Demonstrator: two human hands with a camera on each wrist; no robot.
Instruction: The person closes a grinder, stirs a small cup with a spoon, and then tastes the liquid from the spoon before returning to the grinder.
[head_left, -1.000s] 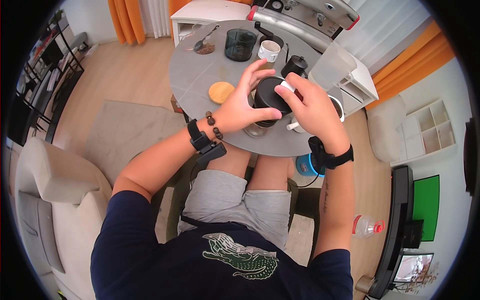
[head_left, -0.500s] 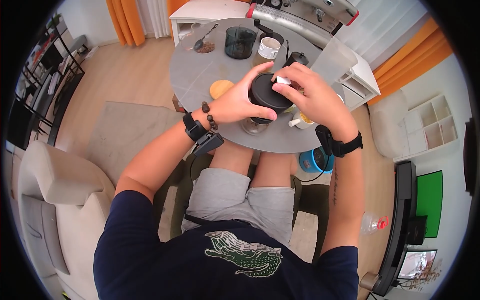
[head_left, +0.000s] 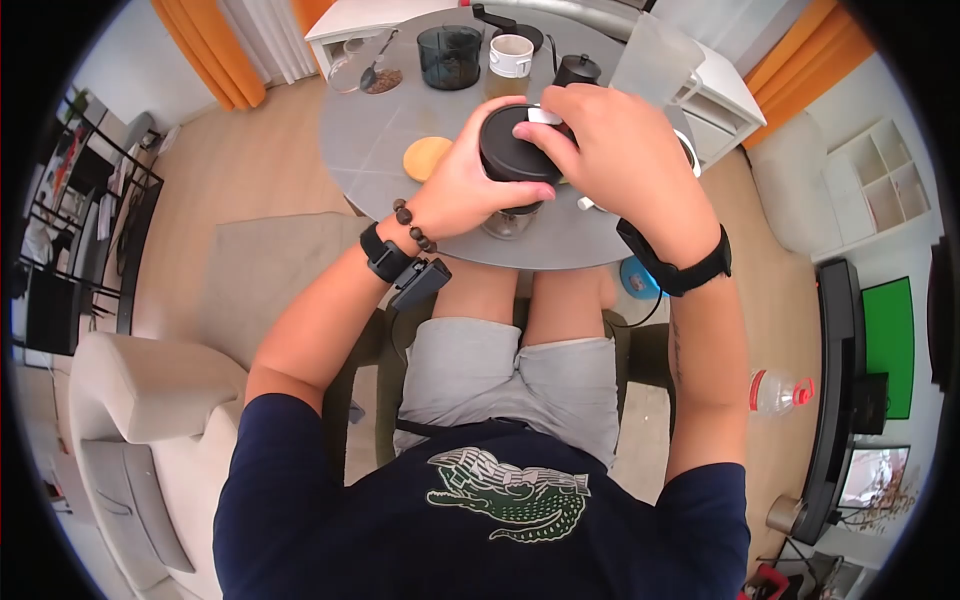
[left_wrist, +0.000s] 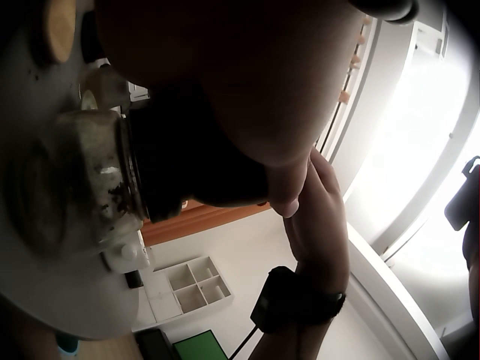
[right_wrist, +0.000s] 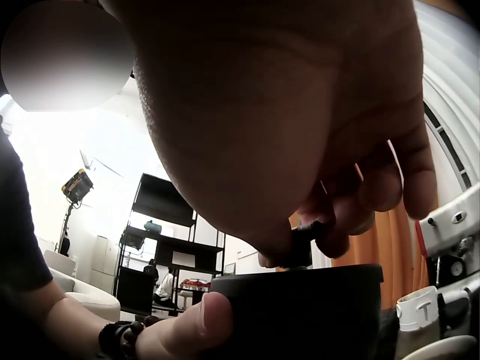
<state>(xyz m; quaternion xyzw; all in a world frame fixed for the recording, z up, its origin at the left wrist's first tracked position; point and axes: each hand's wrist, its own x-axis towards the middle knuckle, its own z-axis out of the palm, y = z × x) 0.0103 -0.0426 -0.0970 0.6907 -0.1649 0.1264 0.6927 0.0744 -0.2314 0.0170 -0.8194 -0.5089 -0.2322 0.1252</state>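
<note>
One grip, the left hand (head_left: 465, 185), clamps round the black canister (head_left: 510, 148); the right hand (head_left: 622, 142) pinches a half-hidden handle (head_left: 545, 116).

Two hands in play, left (head_left: 465, 185) and right (head_left: 625, 155), and that's two wrist straps (head_left: 693, 276) riding along with one beaded bracelet (head_left: 403, 216). One black container (head_left: 515, 148), one small handle (head_left: 544, 116), one glass jar (head_left: 508, 225)! Across one grey table (head_left: 365, 170) we've got one wooden disc (head_left: 427, 158), one tinted canister (head_left: 449, 60), one white-topped vessel (head_left: 511, 57), one black pot (head_left: 577, 71), one clear pitcher (head_left: 648, 65), one spoon (head_left: 369, 76). Out wide: one rug (head_left: 270, 260), one sofa (head_left: 160, 385), one red-capped bottle (head_left: 775, 393), one green screen (head_left: 888, 345), and three stretches of orange curtain (head_left: 205, 55).
</note>
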